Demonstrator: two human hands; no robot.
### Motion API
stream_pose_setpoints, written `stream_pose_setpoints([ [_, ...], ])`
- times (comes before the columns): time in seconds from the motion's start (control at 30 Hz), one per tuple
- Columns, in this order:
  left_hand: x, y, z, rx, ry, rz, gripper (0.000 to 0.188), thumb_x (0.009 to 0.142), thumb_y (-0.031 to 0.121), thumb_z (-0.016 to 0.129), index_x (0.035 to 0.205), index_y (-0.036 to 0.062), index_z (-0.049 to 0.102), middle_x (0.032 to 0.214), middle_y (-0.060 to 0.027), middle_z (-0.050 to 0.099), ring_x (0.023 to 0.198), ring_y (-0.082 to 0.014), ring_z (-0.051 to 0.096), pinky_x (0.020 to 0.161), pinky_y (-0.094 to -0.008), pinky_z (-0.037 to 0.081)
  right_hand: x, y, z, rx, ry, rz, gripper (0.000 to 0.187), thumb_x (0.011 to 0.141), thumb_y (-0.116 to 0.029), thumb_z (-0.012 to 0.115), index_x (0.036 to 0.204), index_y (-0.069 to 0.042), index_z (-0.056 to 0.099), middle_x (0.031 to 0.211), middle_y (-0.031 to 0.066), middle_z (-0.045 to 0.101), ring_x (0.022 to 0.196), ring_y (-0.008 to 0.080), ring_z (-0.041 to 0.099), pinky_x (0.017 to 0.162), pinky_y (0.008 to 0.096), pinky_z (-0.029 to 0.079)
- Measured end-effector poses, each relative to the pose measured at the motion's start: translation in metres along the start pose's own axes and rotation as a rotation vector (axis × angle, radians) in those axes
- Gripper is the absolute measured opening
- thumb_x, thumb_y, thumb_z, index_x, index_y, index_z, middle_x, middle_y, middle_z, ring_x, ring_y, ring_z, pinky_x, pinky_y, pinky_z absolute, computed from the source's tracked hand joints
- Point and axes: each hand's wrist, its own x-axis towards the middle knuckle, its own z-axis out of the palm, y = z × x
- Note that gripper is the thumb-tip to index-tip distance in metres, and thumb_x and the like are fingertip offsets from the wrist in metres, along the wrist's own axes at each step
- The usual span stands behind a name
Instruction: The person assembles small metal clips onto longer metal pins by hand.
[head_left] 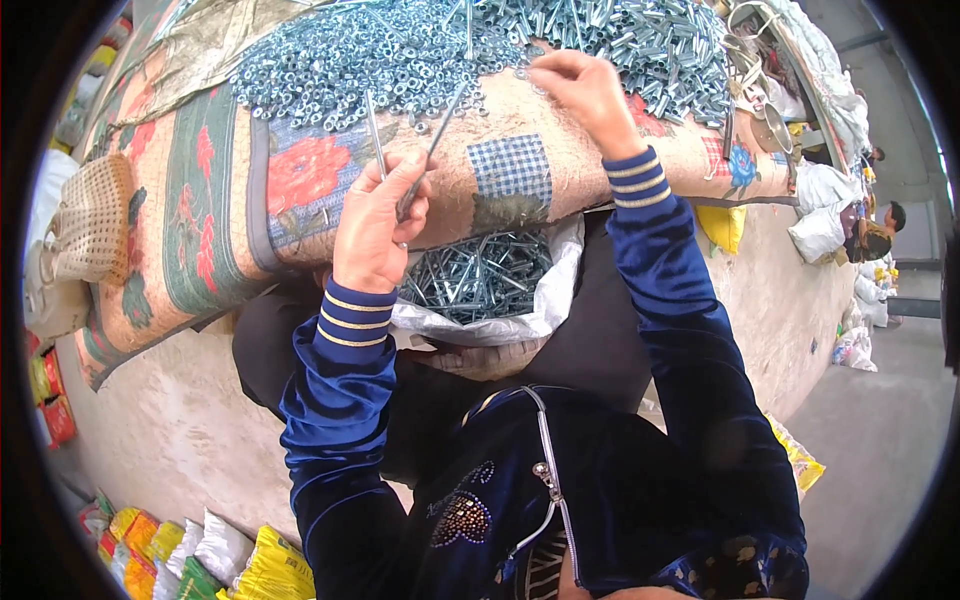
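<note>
My left hand (pixel 385 215) is closed round two thin metal rods (pixel 376 135), which poke up from between the fingers and spread apart at the top. Farther right, my right hand (pixel 585 95) has thumb and fingers pinched at the near edge of the heaps; any small piece in them is too small to make out. A wide heap of loose hex nuts (pixel 330 65) lies beyond my left hand. Past my right hand is a heap of short metal tubes (pixel 660 60). Below, between my knees, a white sack (pixel 545 320) stands open, holding many long metal bolts (pixel 480 275).
A patterned padded cloth (pixel 220 190) covers the work surface. A woven basket (pixel 95 215) stands at its left end; a metal ring-shaped item (pixel 775 130) lies at the right. Yellow bags (pixel 275 565) are on the floor at lower left. Other people (pixel 880 225) are far right.
</note>
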Motion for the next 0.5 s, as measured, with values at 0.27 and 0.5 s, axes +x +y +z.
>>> stream_pose_setpoints([
  [0.27,0.004,-0.004,-0.013,-0.16,-0.014,0.04,0.014,0.089,0.015,0.061,0.099,0.0062,0.059,0.084,-0.0039,0.061,0.059,-0.0063,0.053,0.039,-0.0142,0.032,0.007,0.03,0.024,-0.63,0.158,0.083,0.015,0.072,-0.021,0.069,0.077,-0.007,0.069,0.078,0.0106,0.066,0.077,0.0286,0.064,0.07,0.0377,0.049],
  [0.5,0.003,-0.003,-0.016,-0.168,-0.021,0.002,0.018,0.089,0.017,0.061,0.102,0.0038,0.059,0.082,-0.004,0.061,0.059,-0.0067,0.053,0.039,-0.0145,0.032,0.016,0.038,0.012,-0.533,0.089,0.238,0.019,0.069,-0.024,0.073,0.078,-0.008,0.068,0.081,0.0106,0.068,0.081,0.027,0.065,0.072,0.0369,0.05],
])
